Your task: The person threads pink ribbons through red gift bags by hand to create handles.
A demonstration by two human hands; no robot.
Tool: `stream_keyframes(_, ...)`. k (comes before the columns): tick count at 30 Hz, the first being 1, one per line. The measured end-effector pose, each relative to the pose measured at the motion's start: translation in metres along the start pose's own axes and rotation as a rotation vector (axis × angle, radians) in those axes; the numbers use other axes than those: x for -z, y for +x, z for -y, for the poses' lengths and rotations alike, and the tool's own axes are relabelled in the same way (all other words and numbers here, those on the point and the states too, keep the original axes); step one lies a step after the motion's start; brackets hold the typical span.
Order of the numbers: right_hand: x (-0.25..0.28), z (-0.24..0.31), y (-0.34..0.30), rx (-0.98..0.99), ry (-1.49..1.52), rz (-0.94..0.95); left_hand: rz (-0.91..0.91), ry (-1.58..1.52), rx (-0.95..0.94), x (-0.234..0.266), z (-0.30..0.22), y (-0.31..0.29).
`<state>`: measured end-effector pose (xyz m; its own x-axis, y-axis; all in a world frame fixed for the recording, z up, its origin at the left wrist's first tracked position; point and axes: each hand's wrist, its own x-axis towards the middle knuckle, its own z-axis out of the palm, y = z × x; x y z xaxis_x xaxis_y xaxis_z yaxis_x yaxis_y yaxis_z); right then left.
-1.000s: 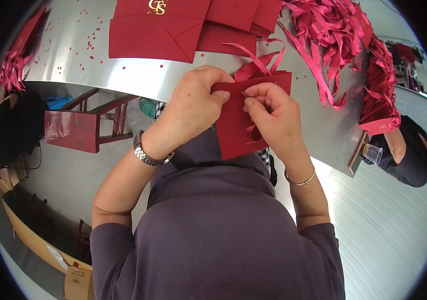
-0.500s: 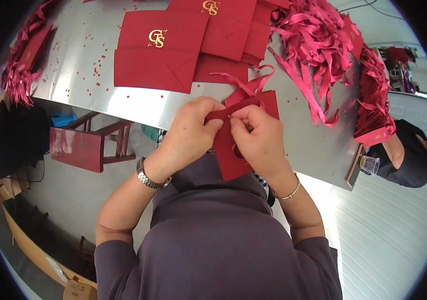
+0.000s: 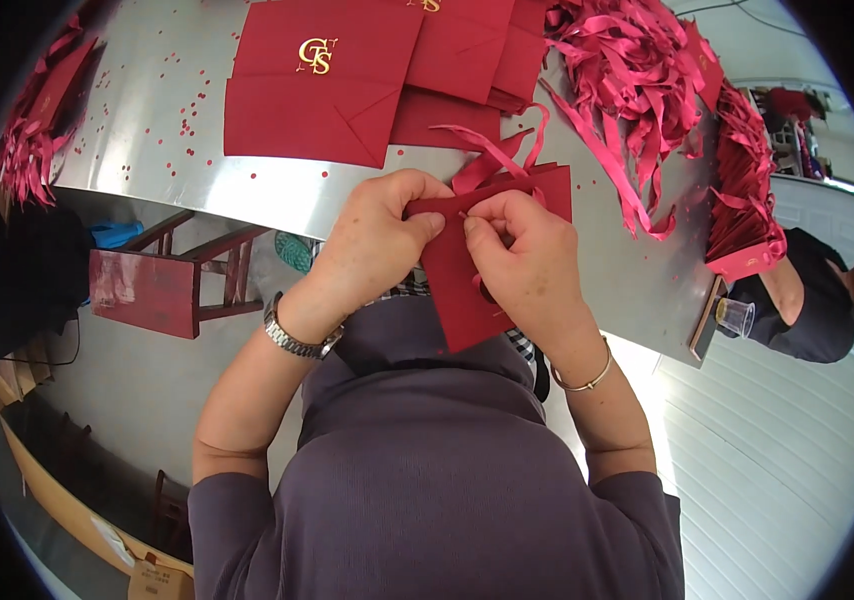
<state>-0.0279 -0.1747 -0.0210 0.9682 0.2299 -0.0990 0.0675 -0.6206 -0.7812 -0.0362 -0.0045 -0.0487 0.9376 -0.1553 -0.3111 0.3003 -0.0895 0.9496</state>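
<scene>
A flat dark red paper bag (image 3: 467, 290) is held upright-tilted at the near edge of the shiny metal table (image 3: 177, 180). My left hand (image 3: 377, 245) grips the bag's upper left edge. My right hand (image 3: 522, 265) pinches a red ribbon (image 3: 492, 150) at the bag's top edge, fingertips of both hands almost touching. The ribbon loops up and away over the table. A watch is on my left wrist, a thin bangle on my right.
Flat red bags with a gold emblem (image 3: 312, 85) lie stacked on the table ahead. A heap of red ribbons (image 3: 637, 75) lies at the right. Another person (image 3: 817, 300) sits at the right. A red stool (image 3: 162, 285) stands under the table.
The bag and both hands sit a little lower in the view than before. My fingers have shifted along the bag's top edge with the ribbon.
</scene>
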Motion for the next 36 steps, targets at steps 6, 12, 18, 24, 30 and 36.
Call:
stream_keyframes(6, -0.005, 0.0, -0.005, 0.183, -0.163, -0.089, -0.012, -0.034, 0.037, 0.0, 0.002, -0.001)
stream_keyframes(12, -0.008, -0.003, -0.003, 0.045, 0.009, -0.072, -0.05, 0.019, -0.079, -0.003, 0.007, -0.002)
stream_keyframes(18, -0.013, -0.002, 0.002, 0.133, -0.104, -0.089, -0.09, 0.076, -0.193, -0.008, 0.016, -0.002)
stream_keyframes(24, -0.009, 0.002, 0.016, 0.318, -0.426, -0.046, -0.155, 0.134, -0.354, -0.012, 0.02, -0.002)
stream_keyframes(30, 0.003, -0.005, 0.015, 0.193, -0.095, 0.081, -0.235, 0.493, -0.629, -0.012, 0.004, -0.009)
stream_keyframes(36, 0.004, -0.015, -0.001, 0.339, -0.09, -0.011, -0.039, 0.394, -0.543, 0.002, -0.016, 0.002)
